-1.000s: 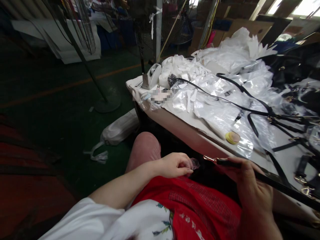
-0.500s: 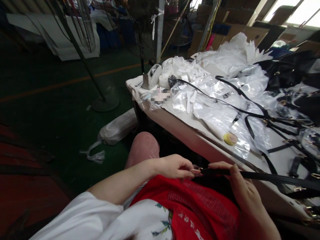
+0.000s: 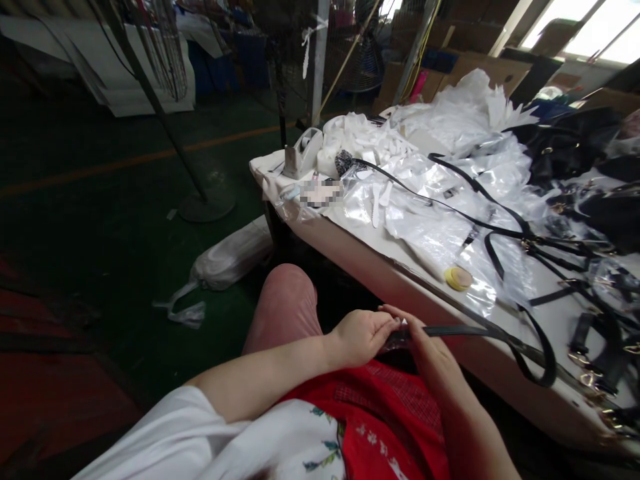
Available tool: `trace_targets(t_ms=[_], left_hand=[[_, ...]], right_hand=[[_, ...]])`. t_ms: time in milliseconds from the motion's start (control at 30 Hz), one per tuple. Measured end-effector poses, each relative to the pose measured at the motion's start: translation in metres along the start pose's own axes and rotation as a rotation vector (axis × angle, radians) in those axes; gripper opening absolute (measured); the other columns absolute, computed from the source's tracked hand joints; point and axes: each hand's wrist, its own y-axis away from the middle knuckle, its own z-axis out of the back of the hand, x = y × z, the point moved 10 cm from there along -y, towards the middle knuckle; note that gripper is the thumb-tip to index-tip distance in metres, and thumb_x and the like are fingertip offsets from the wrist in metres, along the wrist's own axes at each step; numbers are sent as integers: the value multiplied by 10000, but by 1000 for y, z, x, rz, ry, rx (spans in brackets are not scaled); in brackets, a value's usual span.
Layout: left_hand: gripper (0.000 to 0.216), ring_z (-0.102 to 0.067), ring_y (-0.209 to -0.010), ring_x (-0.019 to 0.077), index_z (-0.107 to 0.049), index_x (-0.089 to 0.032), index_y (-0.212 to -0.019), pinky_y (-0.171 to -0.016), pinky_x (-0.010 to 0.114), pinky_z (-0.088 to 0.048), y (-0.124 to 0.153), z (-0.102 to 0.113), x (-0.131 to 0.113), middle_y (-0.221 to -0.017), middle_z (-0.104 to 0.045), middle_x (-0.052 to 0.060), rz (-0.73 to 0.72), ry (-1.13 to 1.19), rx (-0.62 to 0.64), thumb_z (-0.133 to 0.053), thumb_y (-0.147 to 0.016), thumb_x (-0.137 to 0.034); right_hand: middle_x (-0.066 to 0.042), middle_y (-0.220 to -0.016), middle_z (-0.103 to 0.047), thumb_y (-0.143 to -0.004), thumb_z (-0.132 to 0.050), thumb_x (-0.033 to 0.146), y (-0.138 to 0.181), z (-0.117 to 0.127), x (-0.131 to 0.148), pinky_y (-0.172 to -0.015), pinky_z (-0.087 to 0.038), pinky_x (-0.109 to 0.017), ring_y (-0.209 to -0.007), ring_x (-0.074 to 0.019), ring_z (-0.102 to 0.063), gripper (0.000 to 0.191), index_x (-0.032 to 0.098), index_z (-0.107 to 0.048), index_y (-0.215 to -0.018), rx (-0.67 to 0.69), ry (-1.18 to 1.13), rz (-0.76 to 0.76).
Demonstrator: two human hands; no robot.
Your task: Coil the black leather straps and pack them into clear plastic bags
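Lying on the floor well to the left of the grip, a long white bundle point(image 3: 233, 257) sits apart from the work. Nearer comes the left hand point(image 3: 361, 338), its thumb and fingers closed in what looks like a pinch on clear film point(image 3: 399, 342), which shows just below the fingertips; whether the strap's end is caught there too is hidden. The film looks thin, slick and easy to crumple or tear, so a light hold at its edge would suit it best. Touching it from the right is the right hand point(image 3: 431, 353), closed around a black strap point(image 3: 463, 331) near the end. That strap leaves the right side of the grip and runs toward the table point(image 3: 350, 259). It looks narrow, smooth and light: bendy along its length, a little springy, hardly fragile. Holding close to the end should keep it from swinging. Beyond the grip, slightly right, is a yellow roll point(image 3: 459, 278). Farther right lie tangled black straps point(image 3: 555, 250) with metal fittings point(image 3: 593, 380), probably the weightier parts and apt to snag.
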Motion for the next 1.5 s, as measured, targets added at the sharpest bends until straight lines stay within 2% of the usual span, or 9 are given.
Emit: trace_targets(t_ms=[167, 400, 633, 833, 1067, 1133, 1300, 1400, 1500], left_hand=[[408, -557, -629, 140, -567, -187, -744, -602, 243, -374, 2, 9, 12, -669, -607, 10, 38, -221, -24, -314, -1005, -371], [400, -571, -647, 142, -517, -198, -732, -619, 241, -387, -6, -4, -4, -693, -612, 17, -49, -121, -35, -272, -1008, -352], [419, -571, -622, 148, -533, -201, -744, -611, 253, -382, -5, 4, 7, -653, -597, 17, 17, -124, -49, -261, -1009, -378], [449, -527, -568, 128, -467, -204, -720, -572, 241, -376, -22, -3, -13, -621, -563, 7, -21, 92, -86, -221, -1014, -438], [416, -499, -546, 138, -405, -214, -670, -556, 265, -334, -12, 2, 16, -593, -524, 4, 22, -157, -51, -223, -996, -398], [442, -514, -549, 135, -444, -210, -680, -552, 252, -351, -11, 2, 18, -598, -538, 4, 28, -110, -43, -221, -1001, -417], [503, -501, -442, 106, -546, -194, -784, -488, 222, -374, -21, -13, 6, -560, -548, -22, 94, 161, 25, -213, -1007, -497], [475, -515, -490, 116, -505, -195, -741, -521, 231, -391, -29, -5, -7, -583, -552, -8, 43, 185, -62, -238, -1005, -485], [437, -527, -580, 136, -466, -203, -697, -579, 252, -382, -29, 8, -9, -630, -558, 14, -4, 54, -154, -266, -1000, -447]], right_hand=[[-72, -1145, -740, -896, -548, 525, 2, 77, 13, -1078, -427, -454, -1142, -259, -646, 385, 244, -743, -1073, -403, -390, 108], [-79, -1219, -710, -870, -654, 467, 0, -10, -1, -1067, -434, -437, -1195, -281, -606, 327, 249, -748, -1094, -30, -203, -50], [-51, -1024, -769, -900, -562, 554, -5, 66, 12, -971, -510, -420, -1009, -239, -690, 366, 264, -764, -996, -428, -405, 161], [-69, -1180, -724, -895, -591, 535, -11, -12, 10, -863, -550, -388, -958, -247, -690, 401, 259, -731, -1150, -31, -227, 29], [1, -790, -765, -905, -574, 520, 6, 121, 59, -763, -576, -323, -745, -163, -703, 278, 332, -778, -922, -472, -568, 303], [-16, -788, -765, -902, -566, 554, 9, 132, 61, -737, -578, -321, -738, -172, -706, 327, 308, -777, -945, -516, -502, 309], [-58, -987, -776, -904, -530, 608, -3, 54, 38, -869, -555, -368, -929, -233, -713, 435, 277, -764, -1062, -334, -286, 177], [-71, -1096, -754, -877, -575, 602, -16, 1, 21, -921, -537, -409, -987, -271, -701, 450, 258, -753, -1107, -132, -211, 96], [-83, -1004, -772, -846, -635, 567, -28, 18, 13, -878, -553, -412, -944, -268, -709, 415, 226, -770, -1038, -164, -368, 59]])
